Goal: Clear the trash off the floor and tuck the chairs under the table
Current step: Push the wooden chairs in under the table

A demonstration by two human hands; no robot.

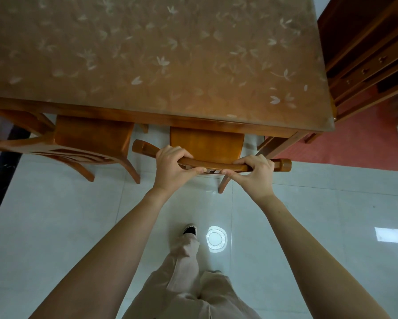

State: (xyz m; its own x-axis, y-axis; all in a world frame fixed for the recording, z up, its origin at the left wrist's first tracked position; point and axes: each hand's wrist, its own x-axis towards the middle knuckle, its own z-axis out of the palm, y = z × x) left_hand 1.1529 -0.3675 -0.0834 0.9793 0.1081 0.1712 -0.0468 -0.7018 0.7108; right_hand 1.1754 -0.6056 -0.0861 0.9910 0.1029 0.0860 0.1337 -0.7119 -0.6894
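Two hands: the left hand (172,165) and right hand (254,172) both clench the curved top rail of a wooden chair (207,146).
Chair seat: just beyond the hands, partly under the bench (147,54) edge.
Second chair (87,141): left of the left hand, seat partly under the bench.
Floor (55,215): pale glossy tiles below the hands.
Red mat (354,143): right of the right hand.

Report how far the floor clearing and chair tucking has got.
Done: no trash shows on the visible floor, and the left chair has its seat partly under the table. In hand: the left hand and right hand grip the top rail of the second chair. Left: pushing it fully in.
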